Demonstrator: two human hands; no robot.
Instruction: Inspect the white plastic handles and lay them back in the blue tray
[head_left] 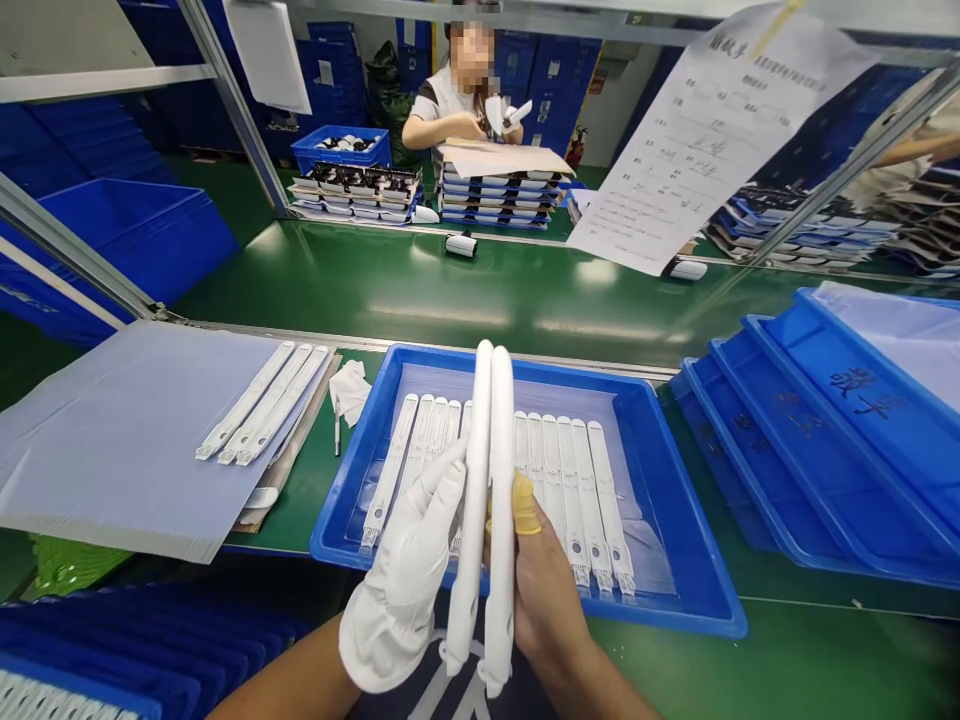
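White strips — upright between left hand, right hand.

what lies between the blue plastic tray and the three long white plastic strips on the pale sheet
In the head view, a crumpled white cloth and a thin pen-like tool lie on the green table between them.

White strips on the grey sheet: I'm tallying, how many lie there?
3, side by side on the grey sheet: left strip, middle strip, right strip; none looks hidden.
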